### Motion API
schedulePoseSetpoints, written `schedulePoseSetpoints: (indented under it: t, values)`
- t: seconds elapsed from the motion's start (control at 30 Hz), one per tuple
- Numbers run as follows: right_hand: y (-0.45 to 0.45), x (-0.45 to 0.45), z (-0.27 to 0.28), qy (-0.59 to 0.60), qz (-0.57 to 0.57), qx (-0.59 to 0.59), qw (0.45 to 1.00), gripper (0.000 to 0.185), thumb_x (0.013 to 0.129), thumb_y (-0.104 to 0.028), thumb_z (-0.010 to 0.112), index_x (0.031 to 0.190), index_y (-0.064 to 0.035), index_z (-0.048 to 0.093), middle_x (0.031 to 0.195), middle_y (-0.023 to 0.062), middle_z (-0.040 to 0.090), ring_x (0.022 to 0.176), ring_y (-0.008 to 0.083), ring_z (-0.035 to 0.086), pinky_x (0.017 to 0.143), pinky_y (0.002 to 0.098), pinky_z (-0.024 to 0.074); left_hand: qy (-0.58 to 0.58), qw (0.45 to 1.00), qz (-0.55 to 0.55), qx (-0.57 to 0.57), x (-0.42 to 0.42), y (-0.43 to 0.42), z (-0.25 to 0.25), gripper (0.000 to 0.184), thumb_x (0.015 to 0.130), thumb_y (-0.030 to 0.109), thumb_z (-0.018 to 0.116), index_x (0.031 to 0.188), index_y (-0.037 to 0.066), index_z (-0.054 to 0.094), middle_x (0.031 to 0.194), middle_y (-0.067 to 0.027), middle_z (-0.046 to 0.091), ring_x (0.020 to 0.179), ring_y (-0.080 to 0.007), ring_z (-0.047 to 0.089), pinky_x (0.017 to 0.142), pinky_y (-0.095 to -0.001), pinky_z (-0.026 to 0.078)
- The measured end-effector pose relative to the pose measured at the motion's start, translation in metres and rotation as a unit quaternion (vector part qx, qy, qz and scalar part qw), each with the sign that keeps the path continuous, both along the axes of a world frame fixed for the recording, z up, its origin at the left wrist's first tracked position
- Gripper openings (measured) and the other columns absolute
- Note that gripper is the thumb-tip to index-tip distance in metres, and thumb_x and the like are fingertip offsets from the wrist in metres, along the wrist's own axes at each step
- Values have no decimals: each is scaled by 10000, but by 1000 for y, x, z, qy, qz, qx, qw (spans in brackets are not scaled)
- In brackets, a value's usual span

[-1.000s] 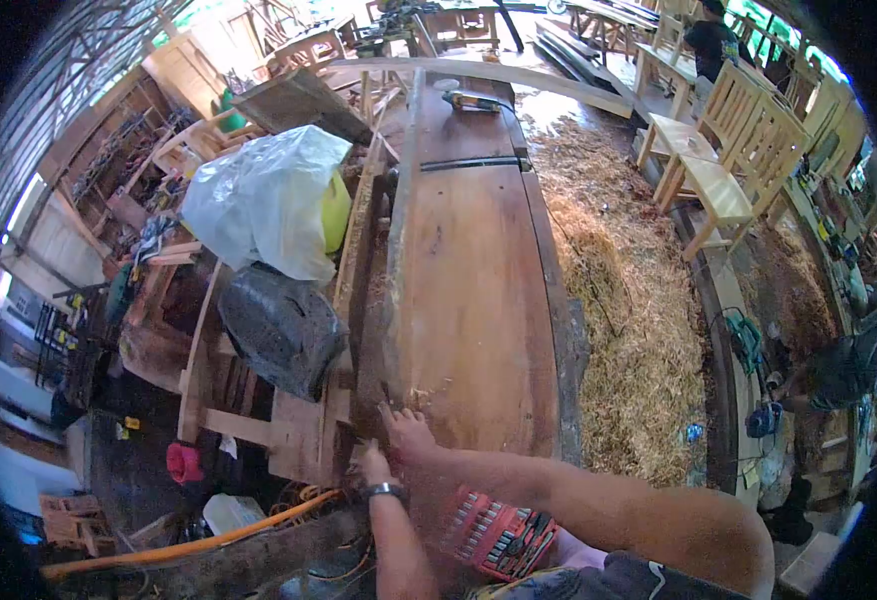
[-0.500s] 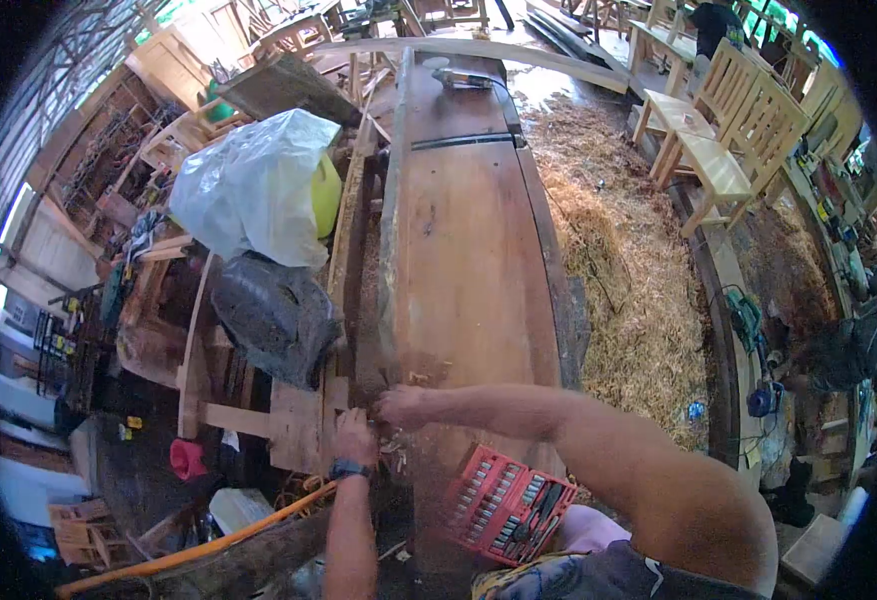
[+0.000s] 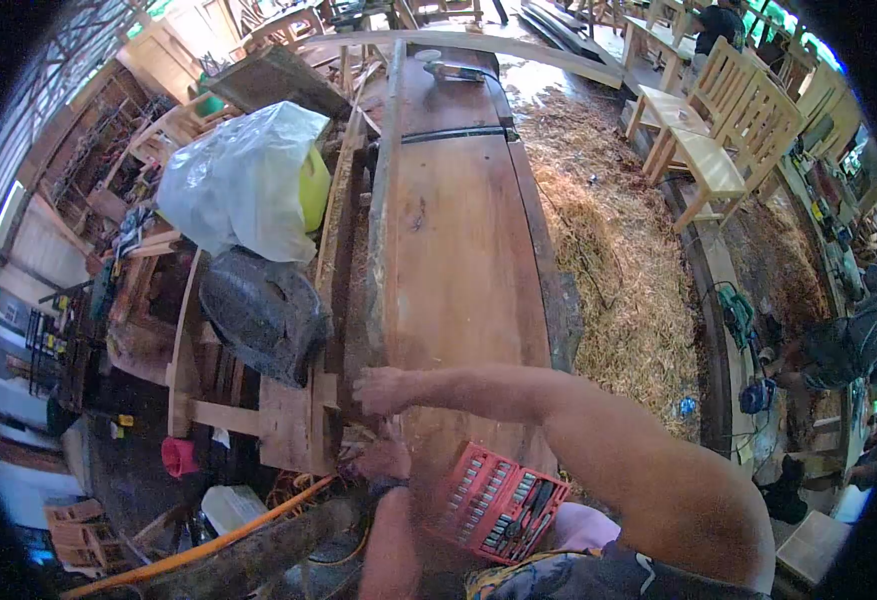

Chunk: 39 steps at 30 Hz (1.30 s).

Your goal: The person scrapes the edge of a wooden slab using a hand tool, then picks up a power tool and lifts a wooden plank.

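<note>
My right hand (image 3: pixel 382 391) reaches across the wooden workbench (image 3: pixel 463 260) to its left edge. Its fingers are curled, and whatever they may hold is hidden. Just below it is my left hand (image 3: pixel 382 460), smeared by motion, with a dark watch (image 3: pixel 388 485) on the wrist; its fingers cannot be made out. A red socket set case (image 3: pixel 503 500) lies open on the near end of the bench, right of my left hand, with rows of metal sockets and dark-handled tools inside.
Left of the bench sit a dark grey moulded piece (image 3: pixel 263 315) and a yellow-green container under clear plastic (image 3: pixel 243 180). A power tool (image 3: pixel 455 73) lies at the bench's far end. Wood shavings (image 3: pixel 618 290) cover the floor at right, near wooden chairs (image 3: pixel 708 160). A person (image 3: pixel 723 25) is behind.
My left hand has moved right and down, away from the bench's left edge toward the socket set case. My right hand has shifted slightly up and left in view. The camera view has shifted slightly.
</note>
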State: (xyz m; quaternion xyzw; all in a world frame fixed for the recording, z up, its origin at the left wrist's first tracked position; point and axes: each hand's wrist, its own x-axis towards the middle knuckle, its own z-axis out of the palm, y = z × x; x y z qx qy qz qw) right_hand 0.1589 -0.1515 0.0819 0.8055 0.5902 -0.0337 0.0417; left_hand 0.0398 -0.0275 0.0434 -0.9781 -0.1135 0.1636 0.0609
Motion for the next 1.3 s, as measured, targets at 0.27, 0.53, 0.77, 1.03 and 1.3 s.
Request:
schedulePoseSetpoints:
  t: [0.27,0.53,0.77,1.03,1.3]
  values:
    - [4,-58,-36,259,-384,300,834,207,677,-212,609,689,-16,674,724,215,649,711,396,651,604,469,528,-83,959,86,-256,0,-68,-58,541,896,550,437,1101,101,658,929,-197,680,879,-365,650,775,-507,492]
    - [8,-45,-64,236,-229,290,899,179,726,-267,619,752,-100,676,850,143,681,843,305,664,759,450,503,-8,940,-7,-340,23,-99,-124,567,850,533,495,1105,44,627,984,-247,655,925,-380,639,809,-506,481]
    - [10,-22,-11,20,-11,-30,999,247,773,-323,624,960,-164,652,1154,44,601,1105,177,527,984,465,332,-6,938,105,-330,-33,-9,-68,528,839,544,569,1075,84,675,921,-185,689,857,-344,656,723,-446,505]
    - [-6,5,-11,-46,83,41,995,258,806,-365,586,995,-195,630,979,40,593,959,211,532,903,426,363,-144,977,-28,-155,12,18,-21,322,821,311,613,912,2,627,873,-218,658,833,-398,651,686,-458,532]
    - [-56,-40,-42,16,-252,318,914,286,739,-237,638,1001,-126,615,934,105,613,956,282,573,799,440,456,-78,992,-90,-33,29,-26,33,244,862,279,566,852,46,636,729,-155,671,725,-352,683,632,-450,549]
